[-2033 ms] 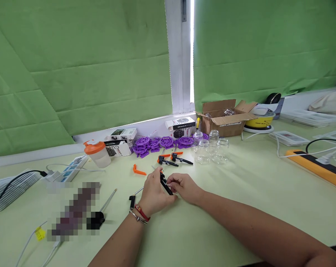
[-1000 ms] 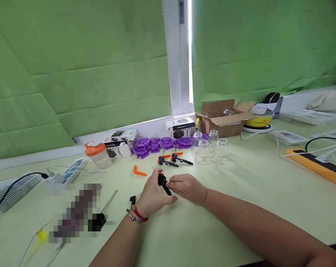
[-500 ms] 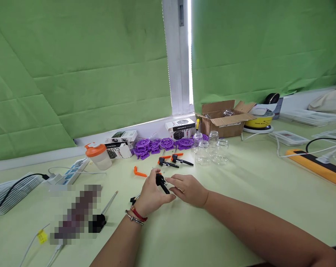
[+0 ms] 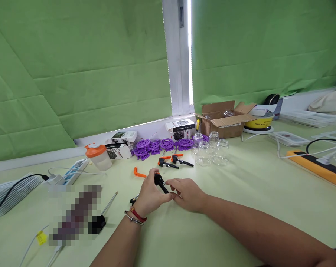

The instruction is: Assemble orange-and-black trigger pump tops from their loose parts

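Note:
My left hand is wrapped round a black part, its thumb reaching toward the right. Beside the part's right side is my right hand, fingers bent and pressed together; whatever they grip is too small to make out. Behind the hands lie two black-and-orange assemblies. An orange piece rests just beyond my left hand. Another black item with a metal rod is partly hidden behind my left wrist. To the left lies a screwdriver with a pixelated black handle.
Purple wheel-like parts, white boxes, several glass jars and an open cardboard box line the back. An orange-lidded bottle and a power strip stand left; an orange power strip lies right.
The black part in my left hand has shifted slightly left and tilted. My right fingers have curled in, and their tips are now nearer my left thumb.

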Available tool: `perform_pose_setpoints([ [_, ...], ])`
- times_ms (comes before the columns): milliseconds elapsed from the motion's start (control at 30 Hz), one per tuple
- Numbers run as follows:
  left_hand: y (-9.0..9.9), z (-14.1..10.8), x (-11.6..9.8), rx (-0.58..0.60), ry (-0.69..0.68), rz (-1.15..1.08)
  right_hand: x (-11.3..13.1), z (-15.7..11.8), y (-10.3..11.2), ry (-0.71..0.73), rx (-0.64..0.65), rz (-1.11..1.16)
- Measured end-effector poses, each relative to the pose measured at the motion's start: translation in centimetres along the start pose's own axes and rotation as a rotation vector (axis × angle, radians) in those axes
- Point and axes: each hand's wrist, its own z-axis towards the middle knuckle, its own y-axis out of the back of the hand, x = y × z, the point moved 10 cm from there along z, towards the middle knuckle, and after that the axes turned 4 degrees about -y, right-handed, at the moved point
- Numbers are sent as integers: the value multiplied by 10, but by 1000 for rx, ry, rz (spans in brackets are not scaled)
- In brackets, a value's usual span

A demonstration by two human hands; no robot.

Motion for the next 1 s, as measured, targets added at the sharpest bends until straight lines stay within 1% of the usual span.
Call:
perform_pose_setpoints([
  [67, 0, 1, 0, 1, 10, 4, -1, -1, -4, -5, 24, -18],
  [200, 1, 2, -1, -8, 25, 2, -1, -2, -4, 0, 8, -4],
  [300, 2, 2, -2, -18, 17, 0, -8, -1, -6, -60, 23, 8],
  [367, 2, 2, 0, -19, 18, 7, -9, -1, -6, -72, 21, 31],
  [467, 0, 2, 2, -9, 20, 18, -8, -1, -9, -70, 58, 50],
  [600, -1, 2, 1, 2, 27, 16, -8, -1, -7, -87, 60, 40],
  [700, 0, 1, -1, 0, 28, 22, -11, -2, -10, -121, 99, 19],
  [833, 2, 1, -2, -14, 17, 6, -7, -1, -9, -81, 84, 26],
  [967, 2, 0, -2, -27, -9, -9, -14, -1, -9, -138, 89, 11],
  [1000, 2, 0, -2, -25, -11, -12, -13, -1, -8, -131, 83, 17],
])
